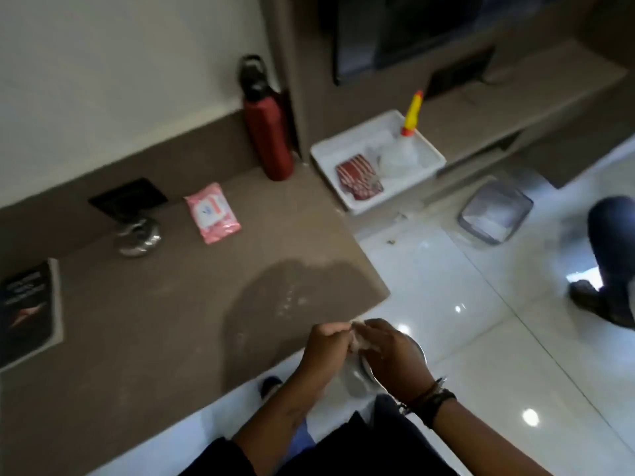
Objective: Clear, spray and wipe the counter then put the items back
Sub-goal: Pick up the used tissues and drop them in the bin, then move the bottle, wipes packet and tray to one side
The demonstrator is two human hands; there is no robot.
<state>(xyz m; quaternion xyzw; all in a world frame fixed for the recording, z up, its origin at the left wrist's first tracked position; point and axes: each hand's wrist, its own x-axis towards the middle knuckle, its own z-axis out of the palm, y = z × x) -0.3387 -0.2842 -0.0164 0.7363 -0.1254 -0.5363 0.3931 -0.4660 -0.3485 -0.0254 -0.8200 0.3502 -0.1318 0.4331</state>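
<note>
Here in the head view I see both hands meet just off the near right edge of the tabletop [154, 338]. My left hand [324, 345] and right hand [388, 359] are both curled around a small pale wad [357, 338], perhaps a tissue; it is too blurred to tell. Under them sits a round metal dish [357, 383].

On the tabletop a dark wet patch [275, 297] lies near the right edge. Farther off stand a red bottle [268, 132] at the far corner, a pink wipes pack [212, 212] left of it, a metal lid [138, 239] and a black book [29, 309] at the far left.

Right of the bottle a white tray [343, 146] holds a spray bottle [402, 149] with a yellow nozzle and a red striped cloth [359, 180]. A grey bin [494, 214] sits on the floor [464, 338].
</note>
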